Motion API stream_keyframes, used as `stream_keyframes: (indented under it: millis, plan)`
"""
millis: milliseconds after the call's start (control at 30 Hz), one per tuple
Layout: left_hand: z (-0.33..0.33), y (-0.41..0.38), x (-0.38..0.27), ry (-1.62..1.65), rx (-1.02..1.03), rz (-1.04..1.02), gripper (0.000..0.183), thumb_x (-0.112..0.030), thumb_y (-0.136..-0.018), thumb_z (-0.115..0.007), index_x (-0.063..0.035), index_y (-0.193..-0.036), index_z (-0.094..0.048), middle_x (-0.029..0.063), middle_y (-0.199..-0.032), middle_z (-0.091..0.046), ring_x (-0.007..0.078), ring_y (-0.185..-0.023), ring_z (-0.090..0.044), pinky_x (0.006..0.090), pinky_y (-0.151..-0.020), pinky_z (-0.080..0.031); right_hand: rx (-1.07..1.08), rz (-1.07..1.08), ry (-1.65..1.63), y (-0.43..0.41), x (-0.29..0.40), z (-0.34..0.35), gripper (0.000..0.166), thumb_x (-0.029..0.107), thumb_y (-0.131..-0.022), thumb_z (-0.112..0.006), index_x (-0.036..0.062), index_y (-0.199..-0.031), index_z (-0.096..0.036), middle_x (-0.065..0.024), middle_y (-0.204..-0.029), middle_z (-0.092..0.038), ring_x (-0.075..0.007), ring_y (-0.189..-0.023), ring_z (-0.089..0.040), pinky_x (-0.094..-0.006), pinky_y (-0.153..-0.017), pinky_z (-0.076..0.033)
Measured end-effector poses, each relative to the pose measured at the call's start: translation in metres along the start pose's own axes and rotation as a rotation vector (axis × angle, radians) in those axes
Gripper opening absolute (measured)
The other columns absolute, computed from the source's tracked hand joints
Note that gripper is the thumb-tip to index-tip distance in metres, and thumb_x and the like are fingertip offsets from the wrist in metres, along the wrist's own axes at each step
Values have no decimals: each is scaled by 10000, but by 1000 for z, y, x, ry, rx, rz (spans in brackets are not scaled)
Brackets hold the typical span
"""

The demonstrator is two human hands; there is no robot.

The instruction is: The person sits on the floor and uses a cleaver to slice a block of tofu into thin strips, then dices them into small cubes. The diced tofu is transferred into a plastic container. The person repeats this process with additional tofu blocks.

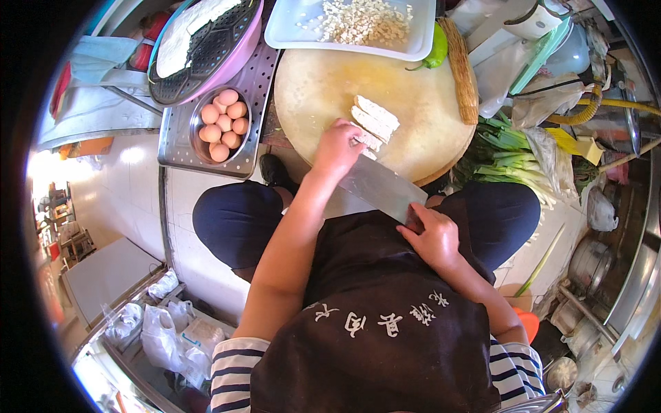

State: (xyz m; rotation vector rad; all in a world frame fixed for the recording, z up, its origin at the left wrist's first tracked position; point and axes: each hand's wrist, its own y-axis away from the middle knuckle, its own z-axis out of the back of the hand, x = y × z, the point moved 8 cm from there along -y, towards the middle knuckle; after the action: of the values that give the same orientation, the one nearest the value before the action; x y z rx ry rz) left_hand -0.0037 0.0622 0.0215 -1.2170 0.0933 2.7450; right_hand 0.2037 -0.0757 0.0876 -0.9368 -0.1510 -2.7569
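My right hand (pixel 431 232) grips the handle end of a broad cleaver (pixel 384 188), whose blade slants up and left over the near edge of a round cutting board (pixel 320 88). At the blade's far end, my left hand (pixel 341 147) rests with bent fingers against strips of white, tofu-like food (pixel 377 116); whether it grips a strip I cannot tell. The strips lie side by side on the board. Beyond them, a white plastic tray (pixel 271 31) holds small pale diced pieces (pixel 361 20).
Left of the board, a metal bowl (pixel 195 129) of eggs and a pink basin (pixel 248 57) with a black perforated rack stand on a steel tray (pixel 242 168). A green pepper (pixel 438 46) and a ridged brown stick-like thing (pixel 462 77) lie at the board's right. Leeks or scallions (pixel 516 165) lie beyond.
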Motion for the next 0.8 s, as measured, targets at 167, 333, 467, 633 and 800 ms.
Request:
stream_keyframes:
  millis: [167, 333, 467, 633, 800]
  plan:
    - [22, 25, 35, 81, -214, 183, 204, -61, -751, -759, -19, -940, -695, 135, -855, -650, 247, -720, -664, 318, -689, -546, -39, -120, -151, 3, -6, 35, 368, 199, -741, -791, 11, -1026, -655, -156, -810, -674, -327, -712, -666, -384, -638, -530]
    - [-9, 56, -9, 22, -129, -59, 241, -35, -740, -743, -11, -967, -665, 150, -974, -639, 324, -816, -660, 382, -731, -549, 14, -246, -157, -13, -12, 39, 223, 199, -835, -725, 36, -984, -692, -130, -700, -656, -301, -600, -653, -374, -553, -509]
    - [-8, 62, -24, -25, -293, -245, 203, -10, -765, -686, -32, -967, -683, 140, -1012, -651, 343, -869, -639, 392, -755, -542, 78, -162, 23, -18, -5, 12, 267, 307, -857, -689, 52, -935, -678, -130, -702, -666, -322, -633, -660, -418, -568, -521]
    - [-13, 65, -13, -74, -298, -253, 229, 13, -736, -668, -45, -957, -694, 135, -1025, -657, 339, -869, -644, 395, -756, -543, 94, -128, 70, -22, -2, -4, 271, 320, -864, -670, 54, -915, -664, -122, -684, -659, -316, -625, -658, -426, -572, -524]
    - [-13, 65, -15, -68, -315, -254, 228, 40, -730, -669, -30, -945, -697, 148, -1000, -658, 346, -873, -646, 392, -758, -543, 108, -116, 108, -27, 1, -3, 263, 313, -866, -669, 54, -909, -665, -119, -679, -657, -313, -613, -656, -427, -570, -524]
